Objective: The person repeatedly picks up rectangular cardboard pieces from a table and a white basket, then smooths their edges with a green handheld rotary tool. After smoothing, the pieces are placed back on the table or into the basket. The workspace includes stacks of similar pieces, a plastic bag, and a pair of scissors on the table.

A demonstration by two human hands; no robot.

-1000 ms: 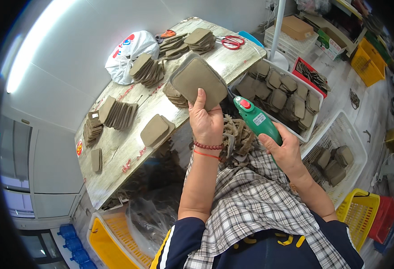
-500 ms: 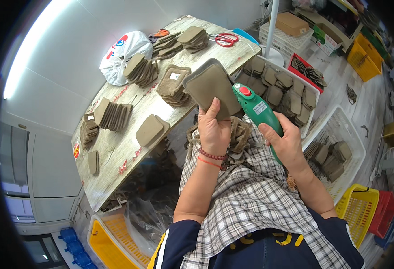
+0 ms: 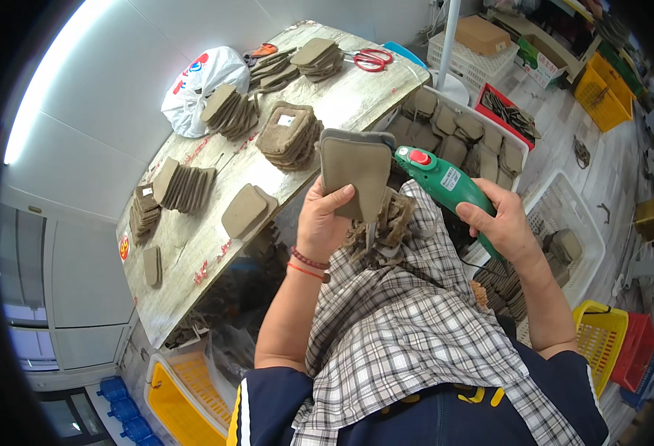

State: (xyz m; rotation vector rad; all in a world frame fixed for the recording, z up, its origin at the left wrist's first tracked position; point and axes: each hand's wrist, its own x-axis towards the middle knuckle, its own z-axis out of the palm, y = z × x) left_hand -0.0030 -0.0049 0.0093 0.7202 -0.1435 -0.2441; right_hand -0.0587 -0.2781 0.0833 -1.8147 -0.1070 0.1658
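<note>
In my left hand [image 3: 322,221] is a brown fabric pad [image 3: 355,169] with rounded corners and a darker edge, pinched at its lower part with the thumb on its face. My right hand [image 3: 499,221] is wrapped round a green handheld electric cutter [image 3: 452,186] with a red button. The cutter's head points at the pad's right edge; whether it touches cannot be made out. Brown fuzzy trimmings [image 3: 395,223] lie on the checked apron [image 3: 408,320] over my lap, below the pad.
Stacks of similar pads [image 3: 288,137] stand on the worn table [image 3: 193,260], near red-handled scissors [image 3: 372,60] and a white plastic bag [image 3: 206,85]. White crates [image 3: 591,223] with pads are at right. Yellow baskets [image 3: 600,342] flank me; a cable [image 3: 483,266] hangs by the cutter.
My left hand has moved left and down, and the pad has turned more upright. The right hand with the cutter has shifted right, and the cutter is tilted closer to level.
</note>
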